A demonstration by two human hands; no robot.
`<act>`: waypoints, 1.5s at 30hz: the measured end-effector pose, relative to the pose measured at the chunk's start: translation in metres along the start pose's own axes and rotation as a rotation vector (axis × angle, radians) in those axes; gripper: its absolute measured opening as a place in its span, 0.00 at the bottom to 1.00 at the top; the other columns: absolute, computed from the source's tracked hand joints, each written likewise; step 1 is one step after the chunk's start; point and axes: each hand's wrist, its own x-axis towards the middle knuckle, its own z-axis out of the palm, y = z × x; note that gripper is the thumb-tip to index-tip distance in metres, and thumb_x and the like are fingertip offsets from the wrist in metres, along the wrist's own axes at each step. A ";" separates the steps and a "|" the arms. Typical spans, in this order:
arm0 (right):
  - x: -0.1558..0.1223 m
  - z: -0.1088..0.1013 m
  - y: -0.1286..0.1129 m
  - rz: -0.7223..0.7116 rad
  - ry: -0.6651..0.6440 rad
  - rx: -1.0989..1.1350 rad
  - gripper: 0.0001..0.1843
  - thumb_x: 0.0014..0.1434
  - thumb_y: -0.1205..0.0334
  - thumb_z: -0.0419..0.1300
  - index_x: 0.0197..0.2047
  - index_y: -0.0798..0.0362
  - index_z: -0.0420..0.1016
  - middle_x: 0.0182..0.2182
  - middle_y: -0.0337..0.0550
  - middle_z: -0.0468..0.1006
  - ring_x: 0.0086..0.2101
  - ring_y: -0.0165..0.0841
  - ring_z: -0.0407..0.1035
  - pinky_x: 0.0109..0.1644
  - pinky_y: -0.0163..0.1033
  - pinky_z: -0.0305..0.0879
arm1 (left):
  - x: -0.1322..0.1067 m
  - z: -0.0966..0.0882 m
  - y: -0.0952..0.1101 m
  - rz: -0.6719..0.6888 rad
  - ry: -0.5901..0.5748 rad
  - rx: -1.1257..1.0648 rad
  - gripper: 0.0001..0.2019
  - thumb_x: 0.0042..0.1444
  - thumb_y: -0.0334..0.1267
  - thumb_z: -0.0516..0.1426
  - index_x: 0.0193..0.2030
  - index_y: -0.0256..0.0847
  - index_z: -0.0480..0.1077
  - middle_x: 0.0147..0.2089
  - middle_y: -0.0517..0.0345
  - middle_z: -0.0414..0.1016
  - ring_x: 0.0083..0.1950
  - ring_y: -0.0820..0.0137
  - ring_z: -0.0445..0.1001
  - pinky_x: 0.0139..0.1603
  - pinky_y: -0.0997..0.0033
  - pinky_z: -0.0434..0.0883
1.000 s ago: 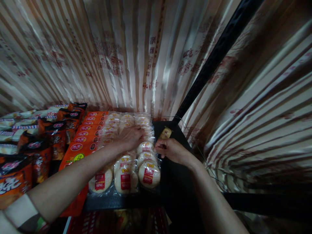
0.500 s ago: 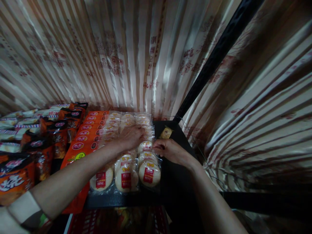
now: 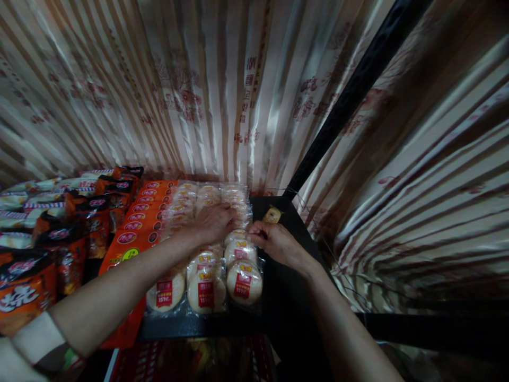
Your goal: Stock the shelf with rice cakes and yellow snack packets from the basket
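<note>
Clear packets of round white rice crackers (image 3: 205, 286) lie overlapping in three columns on a black shelf (image 3: 294, 297). My left hand (image 3: 217, 222) reaches across the middle column, its fingers bent together over a packet in the upper right column; its fingertips are partly hidden. From the right, my right hand (image 3: 272, 240) pinches the edge of a rice cracker packet (image 3: 240, 249) in the same column, thumb and forefinger closed. A front packet (image 3: 244, 284) lies flat below both hands.
Orange snack packs (image 3: 133, 225) overlap in a row left of the crackers. Farther left are orange-black bags (image 3: 59, 249) and white packets (image 3: 43, 209). A small yellowish packet (image 3: 273, 214) lies behind my right hand. A black post (image 3: 342, 116) and a curtain (image 3: 199, 95) stand behind; a red basket (image 3: 147, 361) is below.
My right hand has shifted slightly up and left along the right column. The packet under it has moved a little, showing more of its face. My left hand stays nearly still.
</note>
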 end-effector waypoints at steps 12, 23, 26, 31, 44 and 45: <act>0.001 0.001 0.003 -0.004 0.015 -0.052 0.07 0.56 0.60 0.55 0.31 0.52 0.71 0.26 0.37 0.74 0.28 0.28 0.65 0.32 0.32 0.55 | -0.005 -0.002 0.003 -0.006 0.028 -0.005 0.10 0.59 0.38 0.49 0.38 0.39 0.70 0.41 0.54 0.71 0.42 0.67 0.70 0.40 0.70 0.68; 0.003 0.003 0.007 -0.033 0.041 -0.039 0.08 0.56 0.58 0.55 0.31 0.52 0.70 0.25 0.37 0.72 0.27 0.27 0.64 0.31 0.32 0.55 | -0.019 0.003 0.018 0.188 -0.012 0.017 0.10 0.59 0.35 0.48 0.36 0.38 0.69 0.41 0.53 0.71 0.39 0.68 0.71 0.35 0.71 0.68; 0.000 -0.003 0.005 0.010 0.052 -0.028 0.08 0.55 0.56 0.56 0.31 0.52 0.68 0.23 0.36 0.71 0.25 0.27 0.64 0.29 0.32 0.55 | -0.018 0.002 0.018 0.180 -0.026 0.022 0.11 0.60 0.35 0.47 0.37 0.37 0.69 0.42 0.51 0.71 0.40 0.67 0.71 0.36 0.69 0.68; -0.011 -0.012 0.012 0.215 -0.205 0.070 0.19 0.51 0.47 0.58 0.21 0.52 0.65 0.17 0.35 0.66 0.19 0.26 0.61 0.22 0.32 0.53 | -0.019 -0.002 0.019 0.170 -0.061 0.031 0.11 0.60 0.35 0.46 0.37 0.38 0.69 0.43 0.51 0.72 0.39 0.67 0.71 0.35 0.69 0.68; -0.013 -0.007 0.015 0.072 -0.402 0.214 0.15 0.53 0.51 0.56 0.26 0.54 0.73 0.18 0.33 0.66 0.20 0.23 0.59 0.22 0.29 0.53 | -0.018 0.002 0.017 0.161 -0.057 0.011 0.10 0.59 0.36 0.47 0.37 0.39 0.69 0.40 0.52 0.71 0.38 0.68 0.71 0.35 0.70 0.67; -0.013 -0.007 0.015 0.069 -0.392 0.200 0.15 0.53 0.51 0.56 0.26 0.54 0.73 0.18 0.33 0.66 0.20 0.24 0.59 0.22 0.29 0.53 | -0.018 0.002 0.016 0.162 -0.051 0.004 0.10 0.59 0.36 0.47 0.37 0.39 0.69 0.40 0.52 0.71 0.38 0.68 0.71 0.35 0.70 0.67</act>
